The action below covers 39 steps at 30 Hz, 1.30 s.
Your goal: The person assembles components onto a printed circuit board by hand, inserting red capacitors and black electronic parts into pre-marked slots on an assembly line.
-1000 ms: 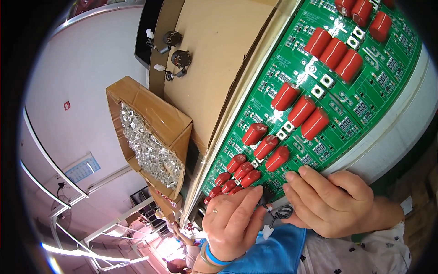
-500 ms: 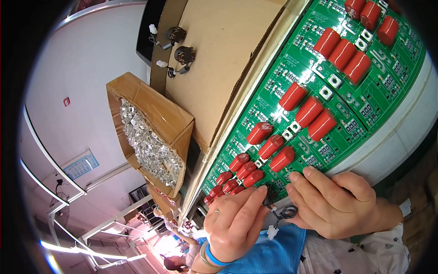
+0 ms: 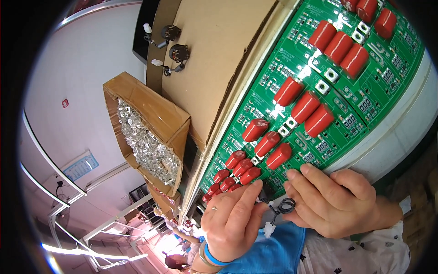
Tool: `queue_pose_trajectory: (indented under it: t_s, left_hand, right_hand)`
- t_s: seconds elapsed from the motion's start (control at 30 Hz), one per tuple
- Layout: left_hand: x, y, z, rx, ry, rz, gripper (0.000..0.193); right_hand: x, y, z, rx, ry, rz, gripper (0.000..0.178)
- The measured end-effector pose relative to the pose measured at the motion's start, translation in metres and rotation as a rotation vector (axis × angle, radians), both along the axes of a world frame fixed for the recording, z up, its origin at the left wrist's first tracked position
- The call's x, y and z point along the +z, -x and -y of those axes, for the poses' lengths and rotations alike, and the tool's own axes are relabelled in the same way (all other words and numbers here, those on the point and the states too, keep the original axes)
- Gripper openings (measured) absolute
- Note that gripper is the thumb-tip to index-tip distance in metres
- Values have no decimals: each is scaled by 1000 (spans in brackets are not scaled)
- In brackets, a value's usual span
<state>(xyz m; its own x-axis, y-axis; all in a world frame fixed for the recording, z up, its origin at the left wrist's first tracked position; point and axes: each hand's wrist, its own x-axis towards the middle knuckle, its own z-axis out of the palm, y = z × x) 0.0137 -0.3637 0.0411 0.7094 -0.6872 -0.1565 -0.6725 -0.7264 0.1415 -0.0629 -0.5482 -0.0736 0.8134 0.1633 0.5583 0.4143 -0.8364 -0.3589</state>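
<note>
Altogether, two hands flank one black cable with one white plug.

White lettering marks green boards; the wall chart is illegible.

I have before me a flat green circuit-board panel with white printed markings, running slantwise from the upper right of the frame to the lower middle. Glossy red cylinders lie on their sides across it, mostly in rows of three, all slanting much the same way. Small white square blocks with round holes sit between the rows. At the lower middle of the frame, by the panel's near edge, I have a thin black cable, looped into a small coil, its white plastic connector hanging below; its upper end is hidden from me.
</note>
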Motion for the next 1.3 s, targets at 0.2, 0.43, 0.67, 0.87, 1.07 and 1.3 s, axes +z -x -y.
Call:
queue_pose_trajectory:
  t_s: [0.2,0.43,0.67,0.87,1.07,1.3]
  left_hand:
    - [1,0,-1,-22,10,-3,47]
    - [-2,1,-3,-23,30,7,46]
    - [-5,2,-6,29,80,-27,48]
    - [-2,4,-5,79,43,-39,50]
    - [-5,6,-11,101,98,-67,44]
    - [-6,6,-7,158,107,-82,38]
  right_hand:
    - [2,-1,2,16,5,-7,36]
    - [0,0,1,1,-2,-5,36]
    - [0,2,-4,-21,-39,-19,35]
    - [1,-1,-3,-42,-48,2,30]
    - [1,0,-3,-36,-63,-6,31]
    - [-4,0,2,-10,18,27,34]
